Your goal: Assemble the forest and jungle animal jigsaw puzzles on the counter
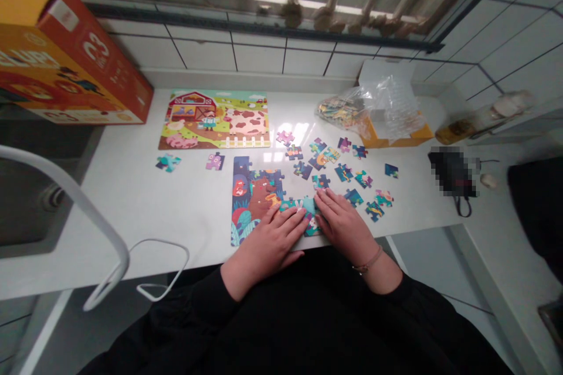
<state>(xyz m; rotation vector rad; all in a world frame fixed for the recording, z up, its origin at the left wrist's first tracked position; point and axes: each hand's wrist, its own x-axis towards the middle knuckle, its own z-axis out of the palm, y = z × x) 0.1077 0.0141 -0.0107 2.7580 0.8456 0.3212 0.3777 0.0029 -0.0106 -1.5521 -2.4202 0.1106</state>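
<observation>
A partly joined jigsaw puzzle with a brown bear on a dark blue ground lies near the counter's front edge. Across its lower part my left hand rests flat, fingers stretched toward the rabbit pieces. My right hand lies at the puzzle's right end, its fingers extended over the teal pieces and partly hiding them. Just beyond those fingertips is a loose blue puzzle piece. Several other loose pieces are scattered to the right and behind, and a purple piece lies to the left.
A farm picture puzzle lies at the back. An orange box stands back left beside the sink. Back right are a bag of pieces and an open yellow box. A white curved tube arches at the left.
</observation>
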